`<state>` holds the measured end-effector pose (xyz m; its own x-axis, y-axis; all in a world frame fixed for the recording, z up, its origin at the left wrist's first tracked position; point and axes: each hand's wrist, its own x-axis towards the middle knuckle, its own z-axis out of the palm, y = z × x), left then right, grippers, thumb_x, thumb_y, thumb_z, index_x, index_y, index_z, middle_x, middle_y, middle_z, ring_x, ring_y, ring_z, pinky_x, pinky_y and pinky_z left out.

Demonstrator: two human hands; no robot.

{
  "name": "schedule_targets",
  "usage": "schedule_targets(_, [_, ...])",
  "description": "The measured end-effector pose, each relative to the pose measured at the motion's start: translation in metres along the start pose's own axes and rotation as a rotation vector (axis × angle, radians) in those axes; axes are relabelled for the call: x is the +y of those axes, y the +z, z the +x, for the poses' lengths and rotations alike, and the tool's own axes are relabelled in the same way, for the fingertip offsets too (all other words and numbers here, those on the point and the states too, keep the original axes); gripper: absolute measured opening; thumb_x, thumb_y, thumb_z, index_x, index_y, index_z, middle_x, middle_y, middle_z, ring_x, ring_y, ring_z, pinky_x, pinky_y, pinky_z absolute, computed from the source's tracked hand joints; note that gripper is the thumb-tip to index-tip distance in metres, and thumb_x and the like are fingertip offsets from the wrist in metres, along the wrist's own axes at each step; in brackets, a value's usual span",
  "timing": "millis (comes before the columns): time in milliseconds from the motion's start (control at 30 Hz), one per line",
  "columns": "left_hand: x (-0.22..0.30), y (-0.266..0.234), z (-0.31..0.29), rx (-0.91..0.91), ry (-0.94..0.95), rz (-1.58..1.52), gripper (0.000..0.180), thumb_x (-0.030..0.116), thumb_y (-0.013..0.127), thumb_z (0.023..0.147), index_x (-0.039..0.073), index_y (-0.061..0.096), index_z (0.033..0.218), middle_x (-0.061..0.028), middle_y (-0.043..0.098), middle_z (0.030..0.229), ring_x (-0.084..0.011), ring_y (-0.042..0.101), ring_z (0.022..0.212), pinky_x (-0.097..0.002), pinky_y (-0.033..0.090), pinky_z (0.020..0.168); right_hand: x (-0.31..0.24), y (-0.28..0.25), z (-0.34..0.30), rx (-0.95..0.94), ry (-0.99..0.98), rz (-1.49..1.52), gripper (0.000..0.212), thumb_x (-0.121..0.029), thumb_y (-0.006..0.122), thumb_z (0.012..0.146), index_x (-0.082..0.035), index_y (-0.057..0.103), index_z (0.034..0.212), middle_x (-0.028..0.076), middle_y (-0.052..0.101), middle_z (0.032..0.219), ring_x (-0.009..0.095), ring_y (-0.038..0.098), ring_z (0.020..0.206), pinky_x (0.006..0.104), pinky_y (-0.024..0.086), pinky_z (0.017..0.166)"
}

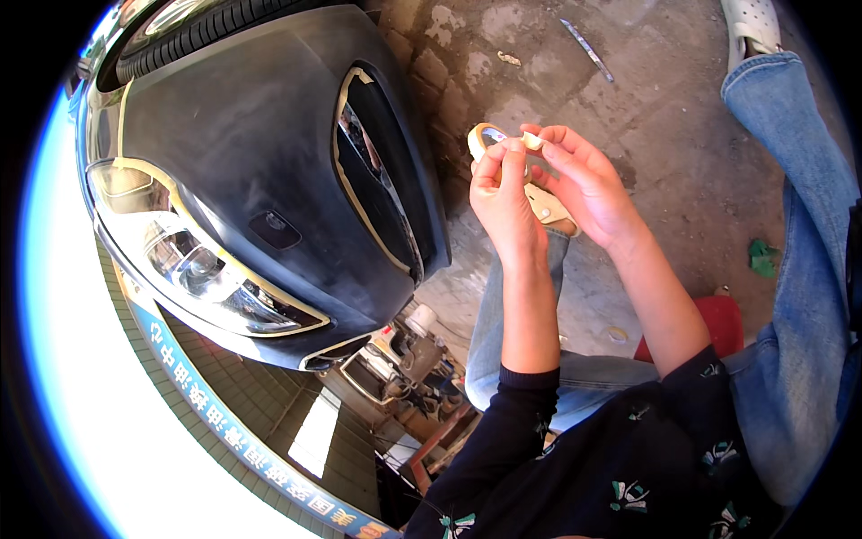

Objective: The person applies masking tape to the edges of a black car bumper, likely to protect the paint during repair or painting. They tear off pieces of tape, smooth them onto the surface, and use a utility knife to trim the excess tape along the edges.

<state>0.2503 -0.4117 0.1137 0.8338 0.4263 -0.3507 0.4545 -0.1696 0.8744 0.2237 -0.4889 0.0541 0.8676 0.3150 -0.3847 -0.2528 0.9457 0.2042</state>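
Observation:
My left hand (505, 202) is closed around a roll of pale yellow masking tape (476, 136), whose ring shows past the fingers. A small pale piece of tape (532, 142) shows between the fingertips of both hands, pinched by my right hand (584, 175). Whether that piece still joins the roll is hidden by the fingers. To the left stands a car with a dull dark bumper (260, 135). Strips of the same pale tape (260, 286) edge its headlight (193, 260) and border the bumper's dark opening (382, 193).
A tyre (197, 40) shows at the upper left. On the stained floor (655, 171) lie a pen-like stick (588, 51) and a green scrap (762, 258). A red seat (718, 325) stands beneath my jeans. Cluttered gear (404, 359) and a blue sign (215, 418) appear lower left.

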Motion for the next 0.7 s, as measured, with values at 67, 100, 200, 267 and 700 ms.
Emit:
schedule_targets(67, [0.0, 0.0, -0.001, 0.008, 0.02, 0.026, 0.009, 0.011, 0.069, 0.092, 0.002, 0.071, 0.093, 0.0014, 0.057, 0.095, -0.006, 0.055, 0.084, -0.0222, 0.044, 0.072, 0.0, 0.002, 0.001, 0.038, -0.03, -0.081, 0.011, -0.012, 0.063, 0.096, -0.006, 0.057, 0.103, 0.006, 0.06, 0.117, 0.011, 0.057, 0.105, 0.0286, 0.048, 0.092])
schedule_targets(100, [0.001, 0.001, -0.002, 0.02, 0.039, 0.046, 0.008, 0.01, 0.069, 0.091, 0.002, 0.071, 0.093, 0.0011, 0.061, 0.091, -0.0045, 0.055, 0.082, -0.0214, 0.043, 0.071, 0.0, 0.002, 0.001, 0.057, -0.044, -0.121, 0.011, -0.01, 0.064, 0.095, -0.006, 0.057, 0.102, 0.006, 0.061, 0.113, 0.011, 0.058, 0.102, 0.0271, 0.049, 0.09])
schedule_targets(200, [0.004, 0.006, -0.006, 0.076, 0.134, 0.197, 0.008, 0.006, 0.069, 0.09, 0.0, 0.072, 0.094, 0.0012, 0.062, 0.087, -0.0024, 0.052, 0.077, -0.0202, 0.04, 0.069, 0.002, 0.0, 0.004, 0.152, -0.244, -0.371, 0.014, -0.005, 0.068, 0.092, -0.005, 0.055, 0.098, 0.004, 0.063, 0.102, 0.009, 0.059, 0.095, 0.0242, 0.05, 0.085])
schedule_targets(267, [0.004, 0.003, -0.006, 0.086, 0.208, 0.34, 0.008, 0.004, 0.07, 0.089, -0.001, 0.072, 0.096, 0.0018, 0.058, 0.088, -0.002, 0.047, 0.075, -0.0197, 0.039, 0.067, 0.0, 0.001, 0.005, 0.166, -0.275, -0.427, 0.016, -0.004, 0.069, 0.091, -0.005, 0.054, 0.097, 0.004, 0.063, 0.099, 0.008, 0.059, 0.094, 0.024, 0.05, 0.085])
schedule_targets(700, [0.007, 0.001, -0.006, 0.008, 0.547, 0.783, 0.012, 0.005, 0.078, 0.078, 0.005, 0.076, 0.09, 0.0018, 0.045, 0.087, -0.007, 0.037, 0.068, -0.0213, 0.034, 0.059, -0.011, 0.013, 0.003, 0.245, -0.513, -0.98, 0.011, -0.001, 0.069, 0.086, -0.002, 0.059, 0.09, 0.005, 0.067, 0.085, 0.012, 0.065, 0.08, 0.0278, 0.053, 0.076])
